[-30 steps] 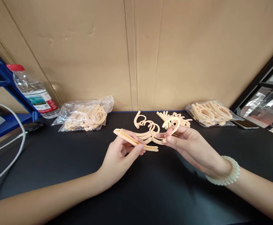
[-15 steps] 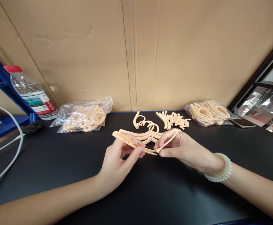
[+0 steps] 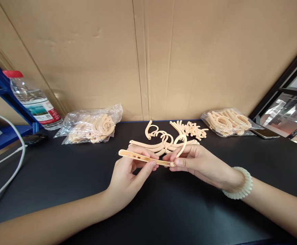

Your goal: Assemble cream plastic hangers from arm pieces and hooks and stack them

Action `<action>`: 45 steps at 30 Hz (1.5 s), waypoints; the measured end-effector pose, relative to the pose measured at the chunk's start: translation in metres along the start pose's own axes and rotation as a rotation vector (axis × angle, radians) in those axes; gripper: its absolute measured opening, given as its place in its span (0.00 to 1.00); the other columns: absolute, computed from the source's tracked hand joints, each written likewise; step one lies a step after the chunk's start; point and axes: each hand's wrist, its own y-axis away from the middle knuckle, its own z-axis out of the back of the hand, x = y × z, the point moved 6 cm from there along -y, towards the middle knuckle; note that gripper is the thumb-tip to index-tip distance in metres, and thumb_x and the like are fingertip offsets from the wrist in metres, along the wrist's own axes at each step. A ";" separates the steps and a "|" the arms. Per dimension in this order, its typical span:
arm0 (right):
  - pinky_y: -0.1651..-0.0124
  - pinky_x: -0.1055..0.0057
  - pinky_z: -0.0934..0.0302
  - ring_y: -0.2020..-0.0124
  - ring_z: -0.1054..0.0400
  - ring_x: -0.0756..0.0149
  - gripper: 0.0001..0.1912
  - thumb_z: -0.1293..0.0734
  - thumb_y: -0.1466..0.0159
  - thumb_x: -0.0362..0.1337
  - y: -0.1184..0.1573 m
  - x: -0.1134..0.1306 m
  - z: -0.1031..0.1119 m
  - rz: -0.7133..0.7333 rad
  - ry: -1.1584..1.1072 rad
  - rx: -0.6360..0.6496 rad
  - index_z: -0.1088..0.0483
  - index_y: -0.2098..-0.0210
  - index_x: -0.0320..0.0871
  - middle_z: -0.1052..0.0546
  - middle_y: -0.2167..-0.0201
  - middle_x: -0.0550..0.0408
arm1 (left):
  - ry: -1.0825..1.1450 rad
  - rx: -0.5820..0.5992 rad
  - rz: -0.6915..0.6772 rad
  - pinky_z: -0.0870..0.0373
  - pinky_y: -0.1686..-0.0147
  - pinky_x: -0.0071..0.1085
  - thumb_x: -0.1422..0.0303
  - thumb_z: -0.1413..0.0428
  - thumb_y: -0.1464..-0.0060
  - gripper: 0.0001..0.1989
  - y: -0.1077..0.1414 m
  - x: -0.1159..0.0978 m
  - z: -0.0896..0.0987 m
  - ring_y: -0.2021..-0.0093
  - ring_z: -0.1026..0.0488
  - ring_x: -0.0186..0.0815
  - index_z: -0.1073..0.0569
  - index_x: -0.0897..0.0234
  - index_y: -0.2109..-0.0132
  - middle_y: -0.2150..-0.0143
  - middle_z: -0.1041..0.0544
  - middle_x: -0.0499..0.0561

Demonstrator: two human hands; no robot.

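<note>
My left hand [image 3: 131, 170] is closed around a beige plastic hanger arm [image 3: 135, 156], its hollow side turned toward me. Between the thumb and fingers of my right hand [image 3: 194, 163] is a curved beige hanger hook [image 3: 183, 144], its loop pointing up. The hook's knobbed base meets the right end of the hanger arm; whether the two are joined I cannot tell. Just behind my hands lie assembled hangers [image 3: 150, 146] with their hooks overlapping. Farther back are loose hanger arms [image 3: 176, 127] and a pile of small hooks [image 3: 194, 129].
Bags of hanger parts lie at the back left [image 3: 92, 127] and back right [image 3: 227, 122] of the black table [image 3: 148, 211]. A phone [image 3: 265, 133] sits at the far right. On the left are a water bottle [image 3: 37, 102] and a white cable [image 3: 19, 163]. Cardboard [image 3: 148, 61] stands behind.
The hook in my right hand has turned upright, and its base has come against the hanger arm's end. The arm in my left hand has tilted to lie flatter.
</note>
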 end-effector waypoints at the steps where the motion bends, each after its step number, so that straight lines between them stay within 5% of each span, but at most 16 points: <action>1: 0.51 0.69 0.32 0.58 0.25 0.67 0.06 0.26 0.41 0.36 0.001 -0.001 -0.001 -0.025 -0.011 0.006 0.22 0.65 0.42 0.21 0.57 0.52 | -0.003 0.003 -0.002 0.21 0.65 0.25 0.76 0.45 0.40 0.07 0.000 0.000 0.000 0.66 0.22 0.29 0.32 0.59 0.59 0.61 0.25 0.46; 10: 0.53 0.68 0.29 0.62 0.24 0.66 0.09 0.26 0.42 0.37 0.002 -0.001 -0.001 -0.029 0.025 -0.008 0.25 0.64 0.39 0.19 0.64 0.50 | -0.173 0.050 -0.172 0.23 0.65 0.28 0.78 0.43 0.44 0.10 0.001 -0.012 -0.002 0.63 0.21 0.34 0.33 0.59 0.61 0.63 0.23 0.46; 17: 0.59 0.67 0.29 0.67 0.24 0.66 0.10 0.25 0.43 0.39 0.004 0.001 -0.004 0.061 0.113 -0.095 0.28 0.68 0.40 0.20 0.68 0.53 | -0.172 0.067 -0.108 0.23 0.65 0.28 0.78 0.43 0.43 0.09 0.003 -0.009 -0.003 0.64 0.21 0.34 0.33 0.58 0.61 0.63 0.23 0.46; 22: 0.65 0.69 0.30 0.72 0.26 0.68 0.11 0.26 0.42 0.40 0.003 0.000 -0.008 0.119 0.130 -0.118 0.29 0.69 0.40 0.23 0.75 0.56 | -0.132 0.070 -0.006 0.21 0.69 0.28 0.74 0.43 0.43 0.05 0.003 -0.004 -0.003 0.67 0.22 0.34 0.30 0.60 0.63 0.64 0.25 0.48; 27: 0.59 0.69 0.31 0.68 0.27 0.69 0.10 0.26 0.42 0.41 0.002 -0.006 -0.007 0.078 0.031 -0.113 0.26 0.66 0.41 0.22 0.69 0.55 | 0.029 0.005 0.136 0.21 0.69 0.25 0.73 0.43 0.42 0.05 0.001 0.002 -0.001 0.70 0.22 0.30 0.33 0.60 0.61 0.66 0.25 0.44; 38: 0.68 0.70 0.32 0.72 0.32 0.70 0.07 0.26 0.44 0.38 0.002 -0.002 -0.010 0.182 0.289 -0.164 0.24 0.69 0.43 0.25 0.70 0.56 | 0.145 -0.102 0.333 0.24 0.76 0.21 0.69 0.41 0.43 0.05 -0.001 0.010 0.000 0.77 0.25 0.26 0.31 0.63 0.61 0.69 0.24 0.43; 45: 0.68 0.69 0.30 0.74 0.30 0.70 0.10 0.26 0.43 0.41 0.003 -0.001 -0.017 0.173 0.207 -0.125 0.26 0.67 0.42 0.25 0.72 0.57 | 0.233 0.154 0.469 0.21 0.66 0.30 0.69 0.37 0.48 0.06 0.002 0.014 -0.021 0.68 0.21 0.36 0.27 0.64 0.63 0.70 0.20 0.49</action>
